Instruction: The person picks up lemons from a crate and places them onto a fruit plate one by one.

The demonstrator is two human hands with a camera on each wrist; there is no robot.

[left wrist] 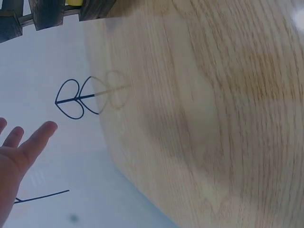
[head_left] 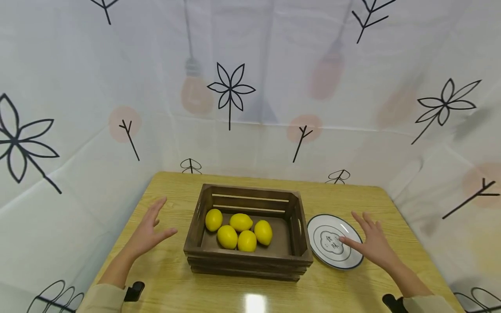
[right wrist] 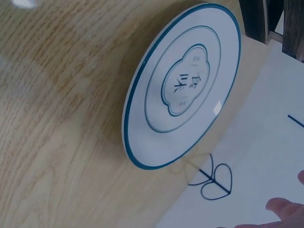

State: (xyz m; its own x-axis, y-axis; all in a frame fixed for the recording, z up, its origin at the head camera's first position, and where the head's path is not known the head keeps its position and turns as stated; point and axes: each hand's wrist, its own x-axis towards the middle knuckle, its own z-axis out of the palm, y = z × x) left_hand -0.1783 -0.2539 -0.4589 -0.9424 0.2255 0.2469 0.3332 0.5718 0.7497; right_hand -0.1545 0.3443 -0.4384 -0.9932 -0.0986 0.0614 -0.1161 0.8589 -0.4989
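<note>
A dark wooden crate [head_left: 203, 254] stands in the middle of the table and holds several yellow lemons [head_left: 240, 221]. To its right lies a white plate [head_left: 317, 226] with a blue rim and a printed centre, also seen in the right wrist view as the plate [right wrist: 185, 90]. My left hand [head_left: 150, 228] hovers open to the left of the crate, fingers spread, holding nothing; its fingertips [left wrist: 33, 140] show in the left wrist view. My right hand [head_left: 369, 241] hovers open over the plate's right edge, empty.
The light wooden table [head_left: 352, 287] is ringed by a white cloth backdrop [head_left: 250, 87] printed with black leaves. A corner of the crate [left wrist: 42, 12] shows at the top of the left wrist view. Black wrist mounts [head_left: 135, 291] sit at both sleeves.
</note>
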